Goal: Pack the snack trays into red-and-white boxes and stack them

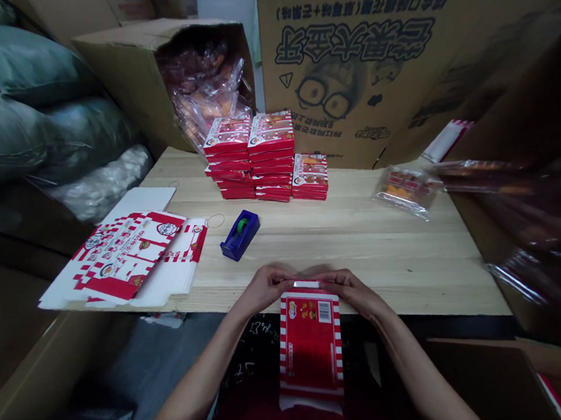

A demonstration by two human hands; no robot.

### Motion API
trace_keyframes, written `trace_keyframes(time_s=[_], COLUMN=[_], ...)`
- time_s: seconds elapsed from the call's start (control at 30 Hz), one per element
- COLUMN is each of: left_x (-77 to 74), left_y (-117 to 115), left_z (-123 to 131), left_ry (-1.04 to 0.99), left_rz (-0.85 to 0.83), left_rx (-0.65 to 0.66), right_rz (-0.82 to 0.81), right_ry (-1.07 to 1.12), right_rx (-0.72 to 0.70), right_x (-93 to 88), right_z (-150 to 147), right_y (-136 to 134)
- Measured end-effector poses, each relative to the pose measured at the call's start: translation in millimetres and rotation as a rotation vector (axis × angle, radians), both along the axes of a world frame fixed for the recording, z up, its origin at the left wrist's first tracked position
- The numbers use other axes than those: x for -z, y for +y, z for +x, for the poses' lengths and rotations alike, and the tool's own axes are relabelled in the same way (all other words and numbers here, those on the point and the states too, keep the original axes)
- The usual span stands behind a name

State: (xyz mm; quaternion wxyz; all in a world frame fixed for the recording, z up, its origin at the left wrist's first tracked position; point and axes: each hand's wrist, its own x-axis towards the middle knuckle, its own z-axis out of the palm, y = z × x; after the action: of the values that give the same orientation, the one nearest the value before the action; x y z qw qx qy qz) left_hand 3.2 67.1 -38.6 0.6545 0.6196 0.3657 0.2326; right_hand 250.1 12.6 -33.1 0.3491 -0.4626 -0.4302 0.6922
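At the near edge of the wooden table [364, 241] I hold a red-and-white striped carton [310, 344] upright over my lap. My left hand [265, 288] pinches its top left corner, fingers closed on the flap. My right hand [349, 287] grips the top right corner the same way. A white strip runs along the flap between my fingers. A blue tape dispenser [239, 234] lies a little beyond my left hand.
Flat unfolded cartons [125, 260] lie stacked at the table's left end. Stacks of finished red boxes [265, 155] stand at the back. A clear packet of orange goods [406, 189] lies right. Big cardboard boxes [369, 53] and grey sacks [14, 111] surround the table.
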Motion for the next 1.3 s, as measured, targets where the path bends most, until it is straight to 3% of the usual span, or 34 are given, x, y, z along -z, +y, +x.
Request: trace_keyframes(time_s=[0.23, 0.47, 0.67, 0.8, 0.9, 1.03, 1.3], left_x=[-20.9, -44.8, -48.2, -53.5, -58.6, -58.4, -40.8], left_y=[-22, -37, -43, -36, -28, -24, -29], left_z=[-10, -20, -21, -10, 0, 6, 9], left_ry=[0.039, 0.164, 0.189, 0.300, 0.386, 0.447, 0.559], left_rz=[0.212, 0.416, 0.381, 0.357, 0.415, 0.484, 0.657], left_rx=[0.080, 0.187, 0.155, 0.042, 0.042, 0.054, 0.012], right_rz=[0.107, 0.202, 0.153, 0.121, 0.105, 0.104, 0.202], right_ry=[-0.052, -0.103, -0.077, -0.081, -0.078, -0.097, -0.213], right_rx=[-0.048, -0.114, -0.089, -0.090, -0.128, -0.087, 0.052], right_x=[2.4, -3.3, -4.8, -6.0, -8.9, -8.1, 0.1], right_z=[6, 18, 11, 9, 10, 9, -6], right_y=[-26, -35, -35, -24, -17, -19, -29])
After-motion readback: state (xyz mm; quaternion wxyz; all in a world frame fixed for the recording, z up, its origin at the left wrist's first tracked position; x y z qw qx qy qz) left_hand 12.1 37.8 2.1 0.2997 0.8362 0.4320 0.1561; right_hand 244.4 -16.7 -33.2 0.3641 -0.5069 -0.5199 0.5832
